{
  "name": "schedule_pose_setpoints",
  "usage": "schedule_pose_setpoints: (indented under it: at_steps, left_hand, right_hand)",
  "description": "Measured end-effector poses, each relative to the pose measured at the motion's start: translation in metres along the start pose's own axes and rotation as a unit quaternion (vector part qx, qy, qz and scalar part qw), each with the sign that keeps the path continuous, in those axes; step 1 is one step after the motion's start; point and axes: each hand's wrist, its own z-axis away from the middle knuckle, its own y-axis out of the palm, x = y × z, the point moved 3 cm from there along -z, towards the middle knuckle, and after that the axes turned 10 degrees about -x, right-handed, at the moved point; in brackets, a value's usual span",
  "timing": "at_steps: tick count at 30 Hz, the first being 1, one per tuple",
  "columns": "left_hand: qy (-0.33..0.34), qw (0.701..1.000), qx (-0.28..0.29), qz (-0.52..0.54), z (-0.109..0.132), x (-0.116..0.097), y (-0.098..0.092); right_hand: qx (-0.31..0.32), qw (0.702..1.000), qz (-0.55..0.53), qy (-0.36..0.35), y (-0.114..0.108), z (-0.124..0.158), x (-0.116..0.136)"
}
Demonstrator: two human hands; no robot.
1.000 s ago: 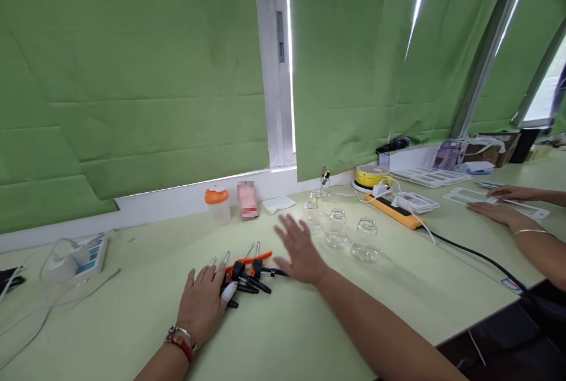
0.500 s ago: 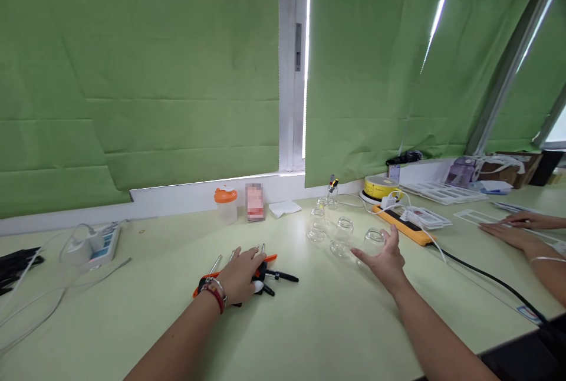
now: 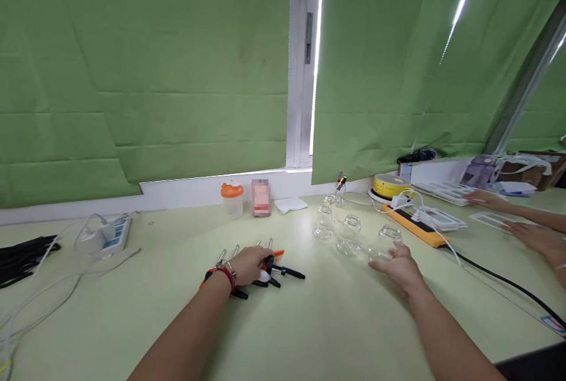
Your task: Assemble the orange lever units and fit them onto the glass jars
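My left hand [image 3: 247, 265] rests palm down on a small pile of hand tools [image 3: 286, 272] with black and orange handles. Several thin metal shafts stick out beyond my fingers. Those fingers are bent down into the pile, and what they grip is hidden. My right hand [image 3: 400, 269] is closed round the lower part of a clear glass jar [image 3: 389, 239], thumb on the left side. The jar stands on the table. To its left are another glass jar [image 3: 350, 233] and a third glass jar [image 3: 324, 222].
At the back, a glass jar [image 3: 340, 192] holds slim tools. An orange-lidded cup [image 3: 233, 201], a pink box [image 3: 261, 198] and a tissue [image 3: 290, 204] line the wall. An orange power strip [image 3: 413, 226] lies right, a white one [image 3: 115, 236] left. Another person's hands [image 3: 528, 235] are far right.
My right hand has gone from spread fingers beside the glass jar to closing round its lower part. My left hand's fingers have drawn in on the tools. The view has turned slightly left.
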Motion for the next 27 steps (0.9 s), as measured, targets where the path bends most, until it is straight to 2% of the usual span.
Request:
schedule_pose_setpoints:
  at_steps: [4, 7, 10, 12, 14, 16, 18, 22, 25, 27]
  left_hand:
    - [0.003, 1.0, -0.014, 0.001, 0.0, -0.007, -0.002]
    - [0.006, 0.999, -0.04, 0.0, 0.0, -0.009, 0.001]
    - [0.006, 0.997, -0.074, -0.001, 0.001, -0.008, 0.006]
    - [0.006, 0.994, -0.106, 0.015, 0.002, -0.007, 0.005]
    - [0.006, 0.986, -0.155, 0.064, 0.005, -0.006, 0.0]
    - [-0.002, 0.966, -0.217, 0.139, 0.01, -0.003, -0.009]
    - [-0.039, 0.937, -0.263, 0.227, 0.016, 0.004, -0.018]
    - [-0.14, 0.86, -0.297, 0.391, 0.029, 0.024, -0.027]
    - [-0.163, 0.798, -0.345, 0.467, 0.039, 0.041, -0.028]
    - [-0.172, 0.771, -0.352, 0.503, 0.043, 0.051, -0.024]
  right_hand:
    - [-0.057, 0.997, -0.049, 0.009, -0.011, 0.004, 0.013]
    - [-0.119, 0.99, -0.059, -0.039, -0.022, 0.017, 0.036]
    - [-0.124, 0.985, -0.041, -0.112, -0.024, 0.037, 0.063]
    - [-0.101, 0.982, -0.043, -0.152, -0.021, 0.05, 0.079]
    - [-0.029, 0.972, -0.049, -0.226, -0.012, 0.061, 0.097]
    - [0.05, 0.947, -0.032, -0.316, -0.002, 0.071, 0.116]
    - [0.113, 0.932, -0.008, -0.344, 0.008, 0.075, 0.132]
    - [0.205, 0.935, -0.005, -0.291, 0.021, 0.073, 0.161]
    - [0.251, 0.936, -0.058, -0.241, 0.03, 0.074, 0.179]
    - [0.264, 0.937, -0.119, -0.194, 0.038, 0.078, 0.184]
